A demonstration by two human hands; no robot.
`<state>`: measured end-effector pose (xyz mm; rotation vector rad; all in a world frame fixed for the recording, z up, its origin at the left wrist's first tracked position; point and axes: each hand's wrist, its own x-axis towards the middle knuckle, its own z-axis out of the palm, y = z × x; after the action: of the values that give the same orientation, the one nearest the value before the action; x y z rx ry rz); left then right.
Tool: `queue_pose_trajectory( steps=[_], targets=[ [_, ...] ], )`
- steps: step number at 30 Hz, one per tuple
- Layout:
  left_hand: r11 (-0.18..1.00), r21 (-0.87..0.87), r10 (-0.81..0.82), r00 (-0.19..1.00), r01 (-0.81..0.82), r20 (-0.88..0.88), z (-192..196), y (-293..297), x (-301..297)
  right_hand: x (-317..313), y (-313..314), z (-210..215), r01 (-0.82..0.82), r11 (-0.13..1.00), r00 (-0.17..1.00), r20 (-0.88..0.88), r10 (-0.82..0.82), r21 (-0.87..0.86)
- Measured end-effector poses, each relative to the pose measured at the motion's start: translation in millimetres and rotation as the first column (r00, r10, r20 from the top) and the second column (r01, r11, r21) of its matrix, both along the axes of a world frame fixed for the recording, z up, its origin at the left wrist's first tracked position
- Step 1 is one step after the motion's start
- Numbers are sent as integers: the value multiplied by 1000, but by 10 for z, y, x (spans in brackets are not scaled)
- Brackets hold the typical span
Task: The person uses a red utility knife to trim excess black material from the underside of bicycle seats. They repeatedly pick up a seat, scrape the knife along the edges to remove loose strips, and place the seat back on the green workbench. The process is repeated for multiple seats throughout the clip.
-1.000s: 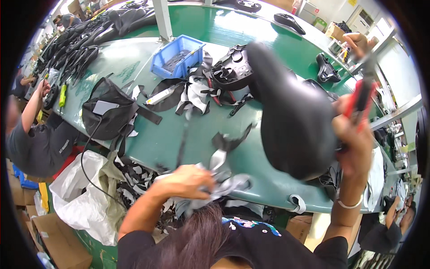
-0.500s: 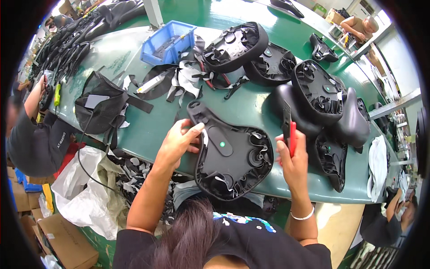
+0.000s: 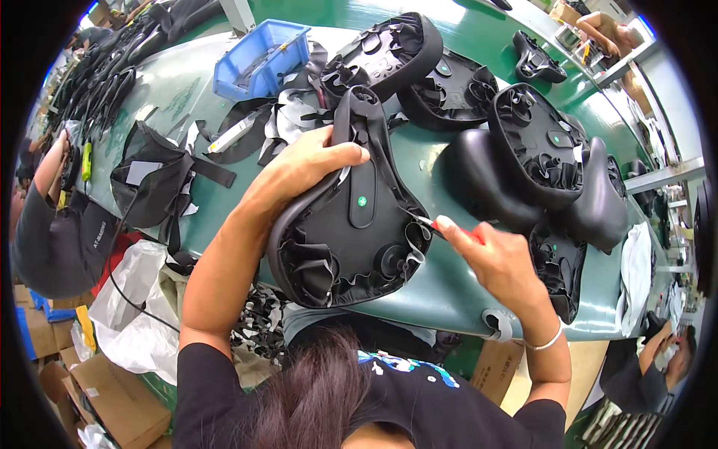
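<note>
A black bicycle saddle (image 3: pixel 340 239) lies underside up before me, its nose pointing away. Gathered black cover fabric lines its inner rim, and a small green round sticker marks the middle. My left hand (image 3: pixel 310 161) grips the saddle at the left of its nose, thumb over the inside edge. In my right hand (image 3: pixel 497 262) is a red-handled utility knife (image 3: pixel 470 234), the handle partly hidden by my fingers. Its blade tip meets the gathered fabric at the saddle's right inner rim.
Several more saddles (image 3: pixel 538 150) are heaped on the green table (image 3: pixel 449 299) at right and far middle. A blue bin (image 3: pixel 232 78), fabric scraps and a black mesh bag (image 3: pixel 149 183) lie to the left. A co-worker's arm (image 3: pixel 56 168) reaches in at far left.
The saddle has turned, its nose swinging right and away. My left hand has shifted farther up along the nose. The knife, upright and apart before, now tilts left with its tip at the rim.
</note>
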<state>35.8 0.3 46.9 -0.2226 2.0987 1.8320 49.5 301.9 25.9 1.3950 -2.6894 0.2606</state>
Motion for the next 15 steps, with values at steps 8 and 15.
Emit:
queue_pose_trajectory(
  steps=[8, 15],
  targets=[
    [924, 122, 366, 931, -363, -1, -252, 5, 498, 1184, -224, -320, 524, 845, 754, 518, -403, -106],
    [795, 265, 571, 820, -546, -22, -412, -52, 965, 789, -347, -278, 555, 567, 819, 519, -244, -609]
  ],
)
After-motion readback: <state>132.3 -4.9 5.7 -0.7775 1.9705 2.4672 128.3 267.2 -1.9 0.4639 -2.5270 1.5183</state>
